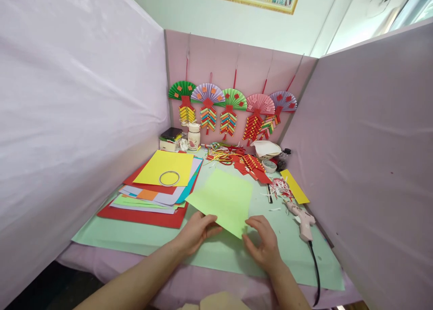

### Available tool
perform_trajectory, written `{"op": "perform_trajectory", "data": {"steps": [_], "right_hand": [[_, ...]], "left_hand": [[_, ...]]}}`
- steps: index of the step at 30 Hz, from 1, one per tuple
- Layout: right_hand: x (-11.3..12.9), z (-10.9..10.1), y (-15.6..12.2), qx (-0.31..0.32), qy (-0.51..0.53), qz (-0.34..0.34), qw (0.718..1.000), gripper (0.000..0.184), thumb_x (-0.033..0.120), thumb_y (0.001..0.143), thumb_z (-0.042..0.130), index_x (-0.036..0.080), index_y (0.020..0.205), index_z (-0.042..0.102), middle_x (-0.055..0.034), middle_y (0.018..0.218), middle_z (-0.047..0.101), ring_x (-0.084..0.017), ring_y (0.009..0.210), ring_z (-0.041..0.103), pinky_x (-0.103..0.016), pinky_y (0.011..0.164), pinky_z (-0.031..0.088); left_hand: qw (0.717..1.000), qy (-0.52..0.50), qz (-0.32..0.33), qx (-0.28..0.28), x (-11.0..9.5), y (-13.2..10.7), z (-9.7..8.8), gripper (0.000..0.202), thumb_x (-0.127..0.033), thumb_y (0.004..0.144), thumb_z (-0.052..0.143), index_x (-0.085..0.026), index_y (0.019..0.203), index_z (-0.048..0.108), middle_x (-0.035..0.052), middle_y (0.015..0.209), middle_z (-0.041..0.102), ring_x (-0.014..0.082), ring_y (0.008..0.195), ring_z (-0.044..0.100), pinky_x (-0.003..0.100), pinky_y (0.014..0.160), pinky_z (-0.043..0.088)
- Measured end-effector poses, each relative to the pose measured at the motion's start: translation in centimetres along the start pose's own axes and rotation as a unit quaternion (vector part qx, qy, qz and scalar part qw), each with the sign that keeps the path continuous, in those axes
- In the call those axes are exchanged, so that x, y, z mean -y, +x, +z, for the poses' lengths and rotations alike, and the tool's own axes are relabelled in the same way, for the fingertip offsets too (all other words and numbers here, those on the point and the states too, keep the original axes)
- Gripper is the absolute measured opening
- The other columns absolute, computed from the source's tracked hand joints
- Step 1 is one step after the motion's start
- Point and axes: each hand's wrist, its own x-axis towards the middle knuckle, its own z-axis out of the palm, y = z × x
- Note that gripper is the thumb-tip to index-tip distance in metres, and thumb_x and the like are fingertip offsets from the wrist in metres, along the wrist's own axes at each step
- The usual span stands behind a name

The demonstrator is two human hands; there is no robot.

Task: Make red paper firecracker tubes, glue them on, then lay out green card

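Observation:
A light green sheet of paper (223, 197) is held tilted over the pale green table cover, its near edge toward me. My left hand (198, 231) pinches that near edge, thumb on top and fingers underneath. At the sheet's near right corner is my right hand (262, 242), its thumb and fingers closed around the edge. To the left lies a stack of coloured paper, topped by a yellow sheet (155, 166) with a metal ring (169, 178) on it.
On the right lie a glue gun (306, 222) with a black cord, a yellow strip (295, 187) and tangled paper strips (280, 188). Red paper firecrackers (253, 163) and a bottle (194, 137) stand or lie farther back. Paper fan ornaments (229, 99) hang on the back panel.

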Motion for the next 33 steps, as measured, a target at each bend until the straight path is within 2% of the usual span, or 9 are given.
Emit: {"op": "perform_trajectory", "data": {"steps": [7,10,13,15,16,19,22,26,33], "right_hand": [[2.0,1.7,0.6,0.063,-0.086,-0.076,0.991,0.029,0.011,0.086,0.059,0.023,0.112,0.060,-0.0062,0.093,0.064,-0.020,0.087,0.056,-0.038,0.078,0.042],[1.5,1.8,0.5,0.047,-0.074,-0.056,0.995,0.025,0.009,0.088,0.056,0.023,0.106,0.063,-0.0042,0.086,0.065,-0.018,0.082,0.055,-0.036,0.075,0.042],[1.0,1.6,0.3,0.024,-0.038,0.004,0.999,0.022,0.010,0.090,0.054,0.023,0.104,0.063,-0.0049,0.087,0.064,-0.018,0.082,0.055,-0.035,0.074,0.043],[0.8,1.6,0.2,0.014,-0.008,0.046,0.999,0.019,0.012,0.091,0.053,0.023,0.102,0.063,-0.0057,0.089,0.063,-0.018,0.085,0.055,-0.035,0.074,0.045],[0.7,1.5,0.2,0.015,0.004,0.062,0.998,0.017,0.013,0.091,0.052,0.023,0.100,0.063,-0.0060,0.091,0.063,-0.019,0.086,0.056,-0.035,0.075,0.046],[0.5,1.5,0.2,0.042,0.019,0.080,0.996,0.015,0.016,0.092,0.051,0.023,0.097,0.063,-0.0061,0.092,0.063,-0.020,0.088,0.057,-0.036,0.076,0.046],[0.0,1.2,0.4,0.070,0.001,0.076,0.995,0.013,0.018,0.092,0.051,0.023,0.096,0.063,-0.0053,0.091,0.065,-0.020,0.088,0.057,-0.036,0.077,0.044],[-0.1,0.4,0.9,0.116,-0.044,0.059,0.991,0.012,0.018,0.092,0.053,0.024,0.094,0.063,-0.0025,0.089,0.066,-0.018,0.087,0.057,-0.036,0.082,0.039],[1.6,2.7,1.5,0.182,-0.141,0.048,0.972,0.013,0.016,0.090,0.056,0.024,0.096,0.063,-0.0024,0.092,0.065,-0.019,0.089,0.055,-0.038,0.086,0.034]], "left_hand": [[1.000,-0.010,-0.016,0.010,0.6,-0.1,0.8,0.030,-0.020,0.071,0.072,-0.016,0.100,0.066,0.0081,0.107,0.068,0.0159,0.089,0.064,0.029,0.081,0.056],[0.997,0.020,-0.049,0.047,0.7,-0.1,0.6,0.027,-0.028,0.074,0.071,-0.013,0.096,0.064,0.0087,0.099,0.068,0.0159,0.089,0.064,0.029,0.085,0.054],[0.977,0.167,-0.077,0.105,1.0,-0.5,0.5,0.030,-0.040,0.079,0.064,-0.013,0.091,0.060,0.0085,0.088,0.067,0.0166,0.076,0.065,0.031,0.071,0.055],[0.930,0.347,0.023,0.122,1.1,-0.8,0.4,0.026,-0.040,0.082,0.060,-0.014,0.088,0.059,0.0071,0.083,0.066,0.0170,0.070,0.063,0.032,0.066,0.053],[0.883,0.440,0.114,0.120,1.0,-0.9,0.3,0.023,-0.037,0.083,0.058,-0.015,0.088,0.060,0.0073,0.085,0.066,0.0182,0.074,0.062,0.034,0.069,0.052],[0.679,0.633,0.362,0.079,0.4,-0.6,-0.3,0.020,-0.025,0.088,0.053,-0.019,0.105,0.062,0.0100,0.105,0.064,0.0240,0.101,0.057,0.041,0.088,0.045],[0.547,0.723,0.419,0.059,0.0,0.7,-1.7,0.022,-0.019,0.091,0.049,-0.022,0.108,0.062,0.0076,0.107,0.065,0.0235,0.102,0.055,0.040,0.087,0.042],[0.490,0.779,0.381,0.090,0.5,2.0,-3.3,0.015,-0.016,0.091,0.050,-0.020,0.096,0.064,0.0034,0.087,0.065,0.0178,0.080,0.056,0.031,0.071,0.042],[0.493,0.789,0.360,0.071,1.3,1.8,-2.6,0.012,-0.020,0.091,0.052,-0.019,0.088,0.063,0.0032,0.088,0.060,0.0171,0.082,0.051,0.029,0.069,0.039]]}}
